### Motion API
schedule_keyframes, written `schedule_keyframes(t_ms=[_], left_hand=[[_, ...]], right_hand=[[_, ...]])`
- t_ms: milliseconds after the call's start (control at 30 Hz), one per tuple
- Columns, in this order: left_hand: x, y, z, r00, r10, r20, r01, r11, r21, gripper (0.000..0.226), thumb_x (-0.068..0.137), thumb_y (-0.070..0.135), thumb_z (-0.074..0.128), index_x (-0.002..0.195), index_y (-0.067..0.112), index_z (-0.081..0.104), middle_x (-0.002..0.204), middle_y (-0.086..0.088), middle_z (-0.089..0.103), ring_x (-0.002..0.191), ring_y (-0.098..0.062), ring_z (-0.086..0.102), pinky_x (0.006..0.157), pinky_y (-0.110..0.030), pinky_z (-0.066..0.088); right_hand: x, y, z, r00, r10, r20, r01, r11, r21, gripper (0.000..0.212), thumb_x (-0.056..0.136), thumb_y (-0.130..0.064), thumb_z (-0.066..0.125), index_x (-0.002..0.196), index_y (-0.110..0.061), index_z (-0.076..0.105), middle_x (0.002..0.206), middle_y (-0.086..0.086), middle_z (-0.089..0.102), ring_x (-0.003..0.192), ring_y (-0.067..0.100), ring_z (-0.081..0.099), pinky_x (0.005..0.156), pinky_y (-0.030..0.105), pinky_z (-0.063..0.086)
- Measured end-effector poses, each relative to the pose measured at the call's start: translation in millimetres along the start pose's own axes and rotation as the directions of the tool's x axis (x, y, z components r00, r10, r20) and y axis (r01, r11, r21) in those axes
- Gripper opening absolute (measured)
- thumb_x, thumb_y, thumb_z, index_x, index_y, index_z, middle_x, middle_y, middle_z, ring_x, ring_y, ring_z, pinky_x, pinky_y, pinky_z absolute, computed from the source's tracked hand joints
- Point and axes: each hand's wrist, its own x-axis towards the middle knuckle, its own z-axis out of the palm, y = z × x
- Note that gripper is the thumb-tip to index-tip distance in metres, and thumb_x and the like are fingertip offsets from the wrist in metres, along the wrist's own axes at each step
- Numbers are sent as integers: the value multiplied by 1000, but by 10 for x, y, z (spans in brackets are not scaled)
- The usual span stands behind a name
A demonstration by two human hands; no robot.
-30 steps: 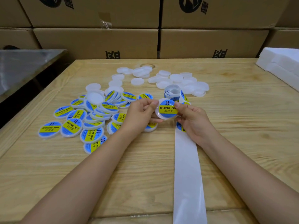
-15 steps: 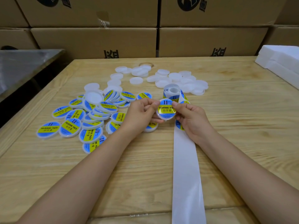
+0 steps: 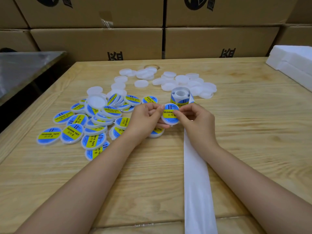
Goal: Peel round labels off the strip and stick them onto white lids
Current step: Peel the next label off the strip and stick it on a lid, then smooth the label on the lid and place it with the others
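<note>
Right hand [image 3: 197, 123] has slid its thumb across the label [image 3: 169, 110]. Both it and the left hand [image 3: 145, 120] pinch one white lid [image 3: 170, 122].

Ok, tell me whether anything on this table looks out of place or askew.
One bare white lid lies on top of the labelled pile, apart from the unlabelled lids farther back. The spent backing strip trails off the near edge of the table. Nothing looks damaged.
</note>
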Motion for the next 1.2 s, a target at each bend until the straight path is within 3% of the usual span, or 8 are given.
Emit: schedule_keyframes(t_ms=[133,300,467,600,700,933,1067,1200], left_hand=[[1,20,6,1000,-9,2,9,998,-57,19,96,18,52,85,5,62,65,-6,71,61,-20,70,61,-25,59],[2,39,26,1000,-16,19,19,990,-142,20,96,16,50,83,6,61,65,-4,72,61,-18,70,57,-21,57],[-4,27,22,999,-3,43,10,987,-158,19,97,15,49,85,7,62,68,-4,72,63,-18,71,55,-20,56],[-17,31,22,996,15,90,2,983,-181,18,97,12,47,85,7,60,68,-3,72,62,-16,70,55,-21,56],[-42,34,52,992,34,124,-14,987,-160,16,96,8,46,84,5,56,63,-2,70,57,-16,69,54,-22,56],[-48,10,68,991,72,117,-55,988,-146,13,93,7,50,82,7,56,55,2,64,56,-14,67,57,-23,57],[-36,-3,39,996,56,64,-41,976,-216,15,94,10,51,79,8,56,55,1,66,55,-12,67,54,-21,55],[2,-20,-52,999,35,9,-32,970,-242,14,94,13,51,84,7,60,62,0,67,53,-11,64,51,-19,53]], right_hand=[[-49,-30,13,990,-137,-40,131,982,-136,11,80,-16,73,89,-10,72,80,-6,69,73,4,61,74,16,48],[-76,-52,23,971,-222,-84,206,964,-169,17,81,-14,71,98,-9,72,81,-12,67,77,3,63,78,27,50],[-50,-25,3,988,-132,-82,130,991,-35,69,82,-12,70,142,-22,38,79,-22,64,75,-7,64,76,9,47],[-19,-5,23,990,-97,-103,92,994,-54,6,86,-18,66,90,-17,70,73,-10,67,67,8,63,68,28,50],[-4,19,8,988,-64,-144,61,998,-27,27,87,-21,65,63,-22,54,55,-18,58,55,0,53,57,12,38],[-37,-15,51,997,-10,-72,4,996,-86,35,74,-39,74,73,-24,43,68,-11,55,61,-2,50,57,11,38],[-52,-48,74,999,6,51,-7,1000,23,33,76,-29,76,92,-22,47,86,-11,62,75,-3,58,66,15,44],[-92,-52,86,987,-129,97,129,992,2,28,79,-15,74,94,-19,51,76,-8,57,59,3,46,56,12,37]])
